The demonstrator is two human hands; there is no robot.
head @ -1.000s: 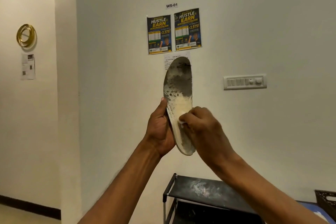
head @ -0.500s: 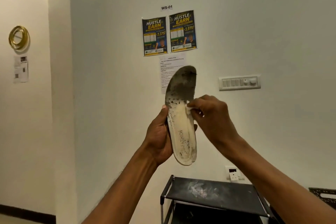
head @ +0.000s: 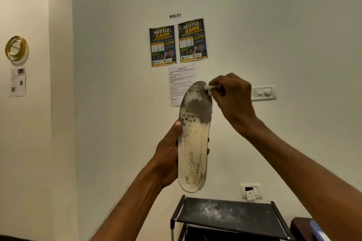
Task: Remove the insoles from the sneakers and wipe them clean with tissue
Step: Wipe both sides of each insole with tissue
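A cream insole [head: 194, 143] stands upright in front of the wall, toe end up, with dark grey grime over its upper third and the word FASHION near the heel. My left hand [head: 168, 154] grips its lower half from behind, thumb on the left edge. My right hand [head: 233, 100] pinches a small white wad of tissue [head: 210, 88] against the insole's top right edge. No sneakers are in view.
A black shoe rack [head: 229, 215] with a dusty smear on its top shelf stands below the hands. A dark box with a blue item [head: 309, 229] sits at the lower right. Posters, a switch panel [head: 263, 93] and a socket [head: 250, 191] are on the wall.
My right hand has slid the tissue up the insole, from its lower middle to the toe end. The left hand has kept its hold, and the view has shifted slightly.
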